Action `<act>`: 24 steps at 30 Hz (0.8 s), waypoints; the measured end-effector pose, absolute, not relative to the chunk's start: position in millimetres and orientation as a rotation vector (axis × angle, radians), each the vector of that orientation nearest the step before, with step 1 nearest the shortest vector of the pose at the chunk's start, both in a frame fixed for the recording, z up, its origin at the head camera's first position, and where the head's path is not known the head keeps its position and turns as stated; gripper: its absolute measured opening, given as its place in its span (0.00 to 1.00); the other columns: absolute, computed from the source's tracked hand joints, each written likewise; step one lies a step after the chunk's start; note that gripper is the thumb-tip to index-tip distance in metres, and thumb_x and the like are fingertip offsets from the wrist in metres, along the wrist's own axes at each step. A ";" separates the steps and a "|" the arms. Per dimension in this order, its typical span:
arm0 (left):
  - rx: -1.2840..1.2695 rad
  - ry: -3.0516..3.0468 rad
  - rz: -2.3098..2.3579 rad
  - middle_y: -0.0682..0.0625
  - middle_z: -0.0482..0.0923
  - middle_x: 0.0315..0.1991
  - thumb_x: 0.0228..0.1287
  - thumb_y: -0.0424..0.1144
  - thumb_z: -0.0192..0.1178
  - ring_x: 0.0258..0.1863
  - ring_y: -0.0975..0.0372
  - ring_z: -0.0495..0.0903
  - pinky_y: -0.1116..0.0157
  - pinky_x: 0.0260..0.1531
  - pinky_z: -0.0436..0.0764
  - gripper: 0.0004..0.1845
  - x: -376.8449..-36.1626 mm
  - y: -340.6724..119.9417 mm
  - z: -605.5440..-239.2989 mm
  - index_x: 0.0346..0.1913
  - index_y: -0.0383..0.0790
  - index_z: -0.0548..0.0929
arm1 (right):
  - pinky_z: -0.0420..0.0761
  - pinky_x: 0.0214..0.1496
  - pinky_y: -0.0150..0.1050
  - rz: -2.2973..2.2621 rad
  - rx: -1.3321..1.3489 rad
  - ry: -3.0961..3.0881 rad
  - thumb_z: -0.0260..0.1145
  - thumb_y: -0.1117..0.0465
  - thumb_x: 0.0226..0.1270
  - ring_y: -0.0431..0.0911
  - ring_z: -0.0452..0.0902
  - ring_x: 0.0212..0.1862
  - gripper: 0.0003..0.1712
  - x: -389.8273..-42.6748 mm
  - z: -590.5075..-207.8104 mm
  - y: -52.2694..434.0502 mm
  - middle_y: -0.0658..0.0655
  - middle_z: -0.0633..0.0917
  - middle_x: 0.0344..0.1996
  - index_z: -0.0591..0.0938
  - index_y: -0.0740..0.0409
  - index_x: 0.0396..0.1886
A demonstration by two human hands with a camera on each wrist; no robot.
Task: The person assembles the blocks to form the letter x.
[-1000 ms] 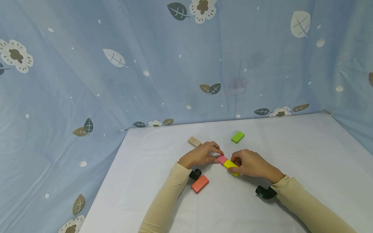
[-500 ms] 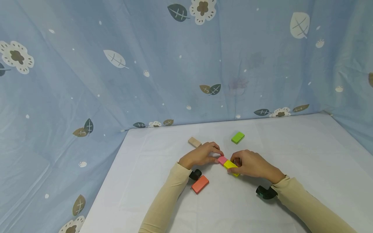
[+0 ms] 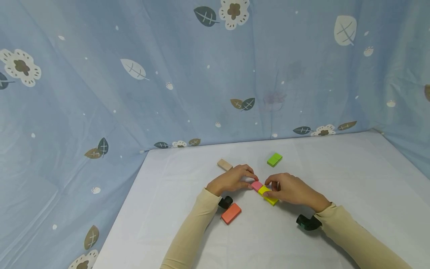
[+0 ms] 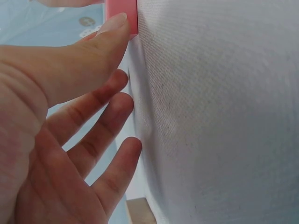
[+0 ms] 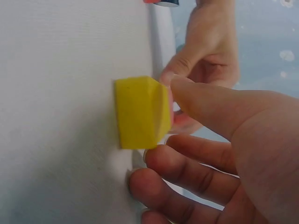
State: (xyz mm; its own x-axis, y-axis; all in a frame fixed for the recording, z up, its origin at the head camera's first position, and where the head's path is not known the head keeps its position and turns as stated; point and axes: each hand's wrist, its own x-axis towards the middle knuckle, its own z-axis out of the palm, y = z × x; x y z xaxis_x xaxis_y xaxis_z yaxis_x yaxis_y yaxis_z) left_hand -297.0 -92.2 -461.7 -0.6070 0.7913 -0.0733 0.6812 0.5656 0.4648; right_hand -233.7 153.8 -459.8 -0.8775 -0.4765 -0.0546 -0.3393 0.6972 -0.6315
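Blue fabric w/ leaf & flower prints forms the backdrop (image 3: 188,97), hanging in folds behind the table (image 3: 268,243), which has a white cover. Two beige sleeves reach in from the near side: L sleeve (image 3: 193,231) & R sleeve (image 3: 359,235).

Bare hands next, facing each other nr the mid. of the table. L hand (image 3: 231,178): thumb & forefinger pinch a block; the other three fingers stand spread apart, per the L wrist view. R hand (image 3: 290,188): thumb & fingers curve to either side of another block; can't tell if they press on it. A black device sits by each wrist: L device (image 3: 226,202), R device (image 3: 309,222).

Red block (image 3: 231,213) lies flat & slanted on the near side, just beside the L device. Wooden block (image 3: 224,164), unpainted, lies just beyond the L hand; a corner also shows at the btm of the L wrist view. Green block (image 3: 274,159) lies beyond the R hand, well apart from the others, w/ a line across its top. Yellow block (image 3: 273,201) is on the table b/w the hands, partly hidden by the R thumb; its end face shows in the R wrist view. Pink block (image 3: 256,186), w/ the least surface showing, touches the yellow one end to end in a diag. row; L thumb & forefinger clamp its outer end.
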 end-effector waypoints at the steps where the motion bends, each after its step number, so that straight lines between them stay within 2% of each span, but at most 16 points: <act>1: 1.219 2.528 0.578 0.49 0.80 0.61 0.70 0.41 0.68 0.62 0.57 0.76 0.62 0.67 0.74 0.17 -297.1 -92.2 -461.8 0.59 0.47 0.87 | 0.70 0.24 0.30 -0.950 -0.657 2.685 0.78 0.48 0.62 0.37 0.71 0.24 0.23 -234.0 -458.8 154.6 0.46 0.79 0.24 0.87 0.58 0.49; 12: 1.217 2.533 0.569 0.49 0.79 0.61 0.69 0.41 0.69 0.62 0.57 0.76 0.61 0.68 0.74 0.17 -297.3 -91.8 -462.1 0.59 0.47 0.87 | 0.72 0.28 0.30 -1.085 -0.744 2.562 0.76 0.52 0.65 0.39 0.72 0.28 0.23 -240.7 -459.6 162.6 0.49 0.80 0.28 0.85 0.62 0.54; 24: 1.212 2.538 0.564 0.50 0.80 0.60 0.69 0.41 0.69 0.60 0.58 0.76 0.63 0.65 0.75 0.17 -296.8 -92.1 -461.8 0.58 0.48 0.87 | 0.72 0.28 0.30 -1.149 -0.767 2.547 0.77 0.57 0.64 0.37 0.71 0.27 0.23 -242.0 -468.5 162.0 0.49 0.79 0.29 0.86 0.63 0.56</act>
State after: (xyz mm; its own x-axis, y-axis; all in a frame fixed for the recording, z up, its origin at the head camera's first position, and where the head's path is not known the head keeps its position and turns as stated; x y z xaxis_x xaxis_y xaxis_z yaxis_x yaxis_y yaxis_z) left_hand -296.8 -92.1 -461.8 -0.6128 0.7866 -0.0757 0.6807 0.5741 0.4551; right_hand -242.0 162.0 -468.5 -0.8321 -0.5546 -0.0060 -0.3626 0.5521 -0.7508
